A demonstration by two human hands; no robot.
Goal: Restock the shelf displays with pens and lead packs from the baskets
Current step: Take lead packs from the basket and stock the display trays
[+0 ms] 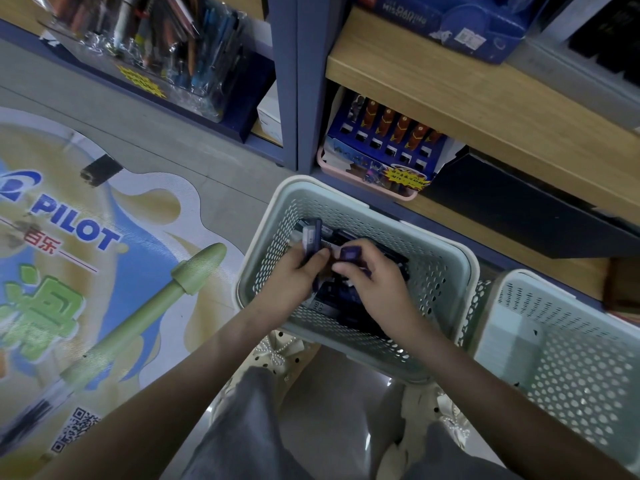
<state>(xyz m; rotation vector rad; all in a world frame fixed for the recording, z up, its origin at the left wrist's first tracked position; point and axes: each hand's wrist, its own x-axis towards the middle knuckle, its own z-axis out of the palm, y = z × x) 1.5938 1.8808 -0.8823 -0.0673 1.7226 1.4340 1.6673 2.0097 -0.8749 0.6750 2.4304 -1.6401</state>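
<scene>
A pale green perforated basket (pixel 446 268) stands on the floor against the shelf foot, with dark lead packs (pixel 343 303) piled in its bottom. Both hands are inside it. The left hand (pixel 294 278) has its grip curled round a few upright packs (pixel 311 237), thumb pressed on their side. The right hand (pixel 374 282) pinches a single purple pack (pixel 350 253) just beside them.

A second basket (pixel 571 341) sits touching the first on the right; its contents are hard to make out.

On the low shelf beyond, a pink tray (pixel 398 192) carries a blue display box (pixel 377 150) of orange-brown pens, with a black box (pixel 519 209) to its right. Far left, a clear holder (pixel 166 46) is crammed with pens, blurred. A Pilot floor sticker (pixel 86 237) covers the floor on the left. The forearms hide the near part of the pile, and the top shelf's goods are cut off.
</scene>
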